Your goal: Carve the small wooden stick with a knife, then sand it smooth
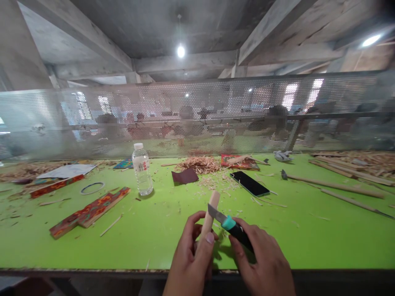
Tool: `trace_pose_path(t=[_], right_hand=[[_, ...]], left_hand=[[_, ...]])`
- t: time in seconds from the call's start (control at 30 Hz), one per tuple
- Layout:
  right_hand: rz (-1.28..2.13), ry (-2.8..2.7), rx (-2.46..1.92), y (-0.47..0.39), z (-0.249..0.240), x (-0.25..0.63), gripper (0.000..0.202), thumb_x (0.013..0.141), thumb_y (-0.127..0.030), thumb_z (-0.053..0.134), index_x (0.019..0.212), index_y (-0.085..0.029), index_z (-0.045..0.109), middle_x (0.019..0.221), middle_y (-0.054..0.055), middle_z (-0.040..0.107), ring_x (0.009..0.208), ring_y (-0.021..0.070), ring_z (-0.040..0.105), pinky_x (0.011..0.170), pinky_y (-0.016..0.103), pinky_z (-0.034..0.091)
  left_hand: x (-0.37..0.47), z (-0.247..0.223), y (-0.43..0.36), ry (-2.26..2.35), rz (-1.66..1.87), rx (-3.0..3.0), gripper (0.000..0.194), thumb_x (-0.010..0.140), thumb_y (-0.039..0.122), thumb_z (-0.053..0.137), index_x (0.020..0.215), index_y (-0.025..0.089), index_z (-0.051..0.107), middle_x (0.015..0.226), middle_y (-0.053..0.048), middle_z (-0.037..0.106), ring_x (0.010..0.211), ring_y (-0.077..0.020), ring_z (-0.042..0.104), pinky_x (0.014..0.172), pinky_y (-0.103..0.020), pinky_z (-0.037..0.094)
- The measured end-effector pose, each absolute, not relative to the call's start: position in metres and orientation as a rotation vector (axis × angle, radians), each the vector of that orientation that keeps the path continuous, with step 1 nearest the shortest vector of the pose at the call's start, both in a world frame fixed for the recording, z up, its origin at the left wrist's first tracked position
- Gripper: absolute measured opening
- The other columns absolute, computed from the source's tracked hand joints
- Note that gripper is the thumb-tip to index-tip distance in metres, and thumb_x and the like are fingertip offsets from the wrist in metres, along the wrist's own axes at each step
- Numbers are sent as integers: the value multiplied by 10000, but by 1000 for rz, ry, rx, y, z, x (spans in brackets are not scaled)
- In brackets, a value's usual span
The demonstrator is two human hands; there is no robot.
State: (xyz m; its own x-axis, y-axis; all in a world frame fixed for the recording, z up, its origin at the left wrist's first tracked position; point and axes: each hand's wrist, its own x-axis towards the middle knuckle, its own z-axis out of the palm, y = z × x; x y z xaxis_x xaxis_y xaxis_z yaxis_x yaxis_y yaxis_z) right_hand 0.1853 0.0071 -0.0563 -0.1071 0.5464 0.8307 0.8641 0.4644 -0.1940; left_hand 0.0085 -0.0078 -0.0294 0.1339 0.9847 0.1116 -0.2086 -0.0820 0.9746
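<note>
Held upright and slightly tilted, a pale wooden stick point(207, 224) is gripped by my left hand point(193, 253), with the thumb pressed along its near side. My right hand point(262, 257) is wrapped round the black handle of a utility knife point(240, 234) with a turquoise collar. The knife's blade lies against the upper part of the stick, its tip at the stick's left edge. Both hands are above the front edge of the green table point(148, 234). Part of the knife handle is hidden by my right fingers.
Beyond the hands lie a phone point(249, 183), brown sandpaper point(185, 176) and a pile of wood shavings point(199, 164). A water bottle point(142, 170) and painted wood pieces point(89, 211) are left. Long-handled tools point(333, 185) lie right. A perforated metal screen point(191, 115) stands behind.
</note>
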Motion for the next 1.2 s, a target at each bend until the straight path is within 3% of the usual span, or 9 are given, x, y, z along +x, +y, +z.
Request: trace_pose_path(t=[0.2,0.37,0.53,0.7,0.83,1.2], right_hand=[[-410,-1804,-1172,8,-56,186,345,1067,-466,446,1229,-201,598,913,65,738,788,235,702,708,362,507],[-407,-1872,-1089,6,-54,188,339,1041,-516,507,1172,-228,629,911,50,760,783,229,710,709,355,515],[-395,-1906,-1014,5,-52,191,332,1020,-538,545,1110,-239,658,913,32,786,803,224,727,714,348,530],[-407,-1865,-1034,6,-52,189,346,1012,-537,562,1115,-237,698,904,47,792,782,226,734,710,347,534],[-398,-1848,-1053,8,-51,187,359,1016,-540,552,1120,-230,700,876,50,781,749,219,727,685,332,526],[-359,-1926,-1026,5,-50,192,330,1000,-518,586,1126,-241,715,896,42,783,778,212,728,699,326,545]], left_hand=[[6,-27,-12,921,1249,1152,675,944,652,642,1482,276,485,1135,-68,648,728,-140,549,612,-209,427],[9,-29,-10,1006,1296,1242,687,878,640,729,1386,197,598,1278,-105,662,1144,-273,587,932,-283,460],[8,-29,-7,986,1249,1289,651,870,650,723,1306,171,662,984,-62,718,950,-259,638,840,-292,489],[6,-26,-3,1093,1245,1436,492,924,623,661,1049,152,732,952,-79,716,920,-269,621,812,-290,479],[8,-27,-2,1182,1284,1469,479,927,627,648,925,154,723,882,-77,718,867,-263,604,775,-284,473],[1,-33,-3,1049,1227,1415,554,923,559,690,1293,148,668,1003,-91,710,949,-281,630,843,-317,491]])
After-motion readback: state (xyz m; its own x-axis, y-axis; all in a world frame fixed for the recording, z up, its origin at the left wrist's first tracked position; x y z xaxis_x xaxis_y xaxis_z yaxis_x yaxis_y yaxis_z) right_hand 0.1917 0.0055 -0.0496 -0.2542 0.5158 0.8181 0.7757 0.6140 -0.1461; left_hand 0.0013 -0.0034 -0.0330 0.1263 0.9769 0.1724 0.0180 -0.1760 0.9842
